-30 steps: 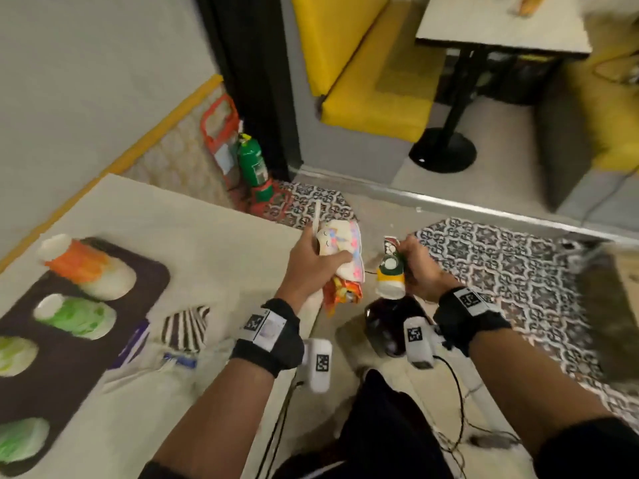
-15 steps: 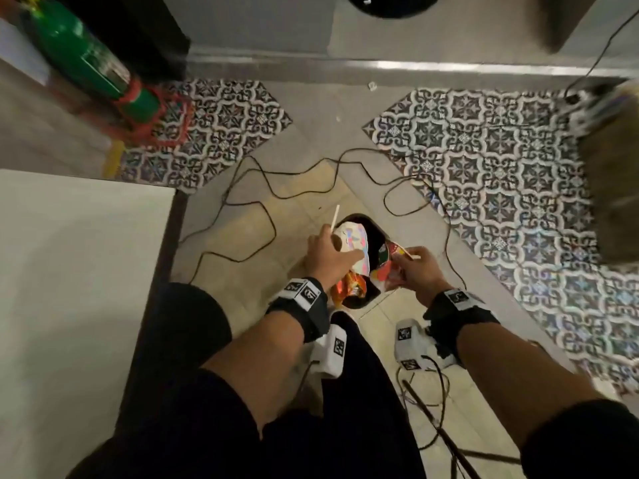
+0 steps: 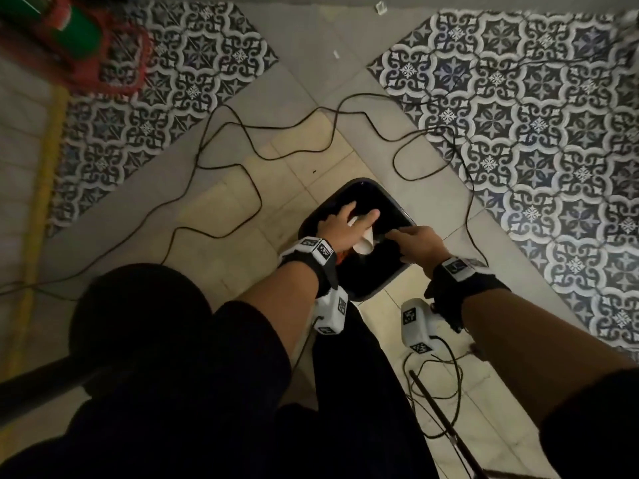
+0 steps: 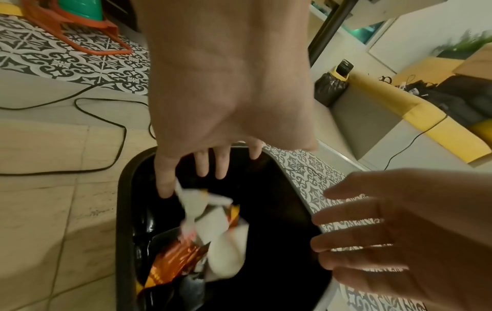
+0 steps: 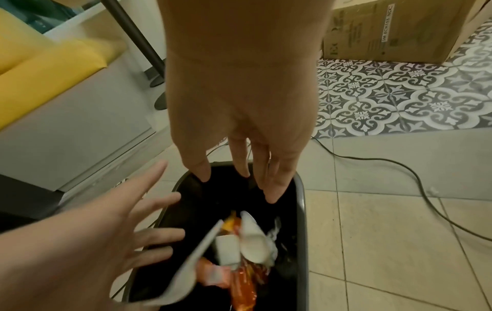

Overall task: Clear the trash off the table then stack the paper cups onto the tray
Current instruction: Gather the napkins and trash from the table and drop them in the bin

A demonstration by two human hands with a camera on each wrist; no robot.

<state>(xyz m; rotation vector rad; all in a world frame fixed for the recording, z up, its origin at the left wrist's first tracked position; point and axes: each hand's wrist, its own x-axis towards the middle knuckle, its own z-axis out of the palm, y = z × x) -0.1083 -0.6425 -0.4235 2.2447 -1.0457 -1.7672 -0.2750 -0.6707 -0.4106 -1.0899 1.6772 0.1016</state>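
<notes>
A: Over the bin [image 3: 359, 236], both hands hang with fingers spread. Left hand [image 3: 340, 227] is slack, fingers straight, gripping nothing.

B: And the right hand [image 3: 416, 244]?

A: Same, fingers fanned out and loose, palm down above the bin's right side, holding nothing.

B: Where's the trash [image 4: 210, 237]?

A: Below both hands, inside the bin's black liner. From the left wrist view, a white scrap sits just beside the left fingertips [image 4: 165, 189]; I cannot tell whether it touches them. It's blurred.

B: What else is in there?

A: An orange foil wrapper [image 5: 243, 286], a white cup [image 5: 254, 242] lying on its side, and a long white strip [image 5: 191, 265] slanting toward the left hand's side. From the head view, only the cup's white shows between the 2 hands.

B: Anything round the bin?

A: It stands on a tiled floor [image 3: 221, 216], black cables [image 3: 242, 133] looping past it. A cardboard box [image 5: 394, 29] sits on the patterned tiles beyond the right hand.
</notes>
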